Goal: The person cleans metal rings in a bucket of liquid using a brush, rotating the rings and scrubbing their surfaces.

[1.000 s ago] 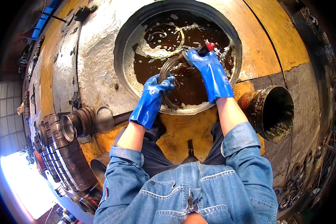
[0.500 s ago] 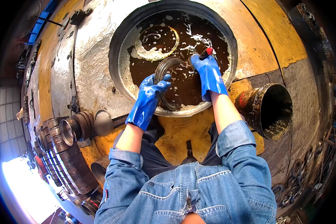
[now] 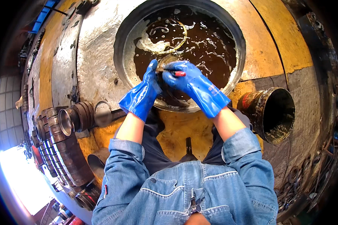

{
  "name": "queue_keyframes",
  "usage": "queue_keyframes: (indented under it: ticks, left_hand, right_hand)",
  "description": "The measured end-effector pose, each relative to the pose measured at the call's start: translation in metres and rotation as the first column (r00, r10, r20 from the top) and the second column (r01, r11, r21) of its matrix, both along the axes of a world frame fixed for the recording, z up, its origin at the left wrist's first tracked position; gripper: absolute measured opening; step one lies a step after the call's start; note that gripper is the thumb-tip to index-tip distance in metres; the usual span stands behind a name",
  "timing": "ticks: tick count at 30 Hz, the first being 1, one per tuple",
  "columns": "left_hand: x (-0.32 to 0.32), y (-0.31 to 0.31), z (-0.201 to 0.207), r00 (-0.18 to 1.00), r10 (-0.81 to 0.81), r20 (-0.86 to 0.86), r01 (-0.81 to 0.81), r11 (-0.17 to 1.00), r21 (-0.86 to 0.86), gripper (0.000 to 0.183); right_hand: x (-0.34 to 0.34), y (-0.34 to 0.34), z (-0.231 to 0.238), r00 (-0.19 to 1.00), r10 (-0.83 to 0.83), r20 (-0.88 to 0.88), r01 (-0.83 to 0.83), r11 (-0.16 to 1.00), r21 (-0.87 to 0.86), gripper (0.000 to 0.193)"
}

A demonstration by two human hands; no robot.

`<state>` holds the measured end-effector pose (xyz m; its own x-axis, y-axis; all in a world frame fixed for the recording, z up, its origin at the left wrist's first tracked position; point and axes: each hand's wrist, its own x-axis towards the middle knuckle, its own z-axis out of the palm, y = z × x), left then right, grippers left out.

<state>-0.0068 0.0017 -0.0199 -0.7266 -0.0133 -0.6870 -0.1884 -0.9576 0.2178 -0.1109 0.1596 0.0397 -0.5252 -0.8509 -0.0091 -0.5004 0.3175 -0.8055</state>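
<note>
My left hand (image 3: 143,90), in a blue rubber glove, grips the left side of a metal ring (image 3: 166,62) held over the near part of a wide round basin (image 3: 121,52). My right hand (image 3: 191,80), gloved alike, is closed around a small tool with a red handle end (image 3: 180,74) and presses against the ring from the right. The tool's head and much of the ring are hidden by the gloves. Dark brown, foamy liquid (image 3: 210,45) fills the basin. Another thin ring (image 3: 184,35) lies in it at the far left, partly under the foam.
A grimy round bucket (image 3: 248,107) lies tipped at the right. Several stacked metal rings and cylinders (image 3: 73,150) stand at the left. Worn yellow and grey metal plates (image 3: 97,48) surround the basin. Loose rings and scrap (image 3: 296,176) lie at the lower right.
My right hand has come left and toward me, bringing the red-ended tool onto the ring. The ring has turned in my left hand, and the hands are now close together.
</note>
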Motion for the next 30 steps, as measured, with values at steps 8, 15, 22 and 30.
queue_keyframes:
  ticks: [8,15,22,30]
  left_hand:
    - [0.018,0.014,-0.008,0.993,-0.078,-0.091,0.049,0.956,-0.289,0.045]
    - [0.023,0.025,0.023,0.973,-0.214,-0.09,0.139,0.848,-0.511,0.052]
    - [0.02,0.037,0.043,0.966,-0.258,-0.003,0.195,0.738,-0.645,0.057]
    - [-0.005,0.002,-0.019,0.996,-0.086,-0.003,0.085,0.982,-0.168,0.076]
  right_hand:
    - [0.021,0.036,0.011,0.92,0.391,0.029,-0.387,0.894,0.224,0.032]
    - [0.01,0.055,-0.001,0.929,0.296,0.223,-0.37,0.772,0.517,0.039]
    - [-0.043,0.054,-0.017,0.997,-0.052,-0.054,0.074,0.791,0.607,0.042]
    - [-0.024,0.009,-0.015,0.77,-0.239,0.591,0.347,0.935,-0.075,0.038]
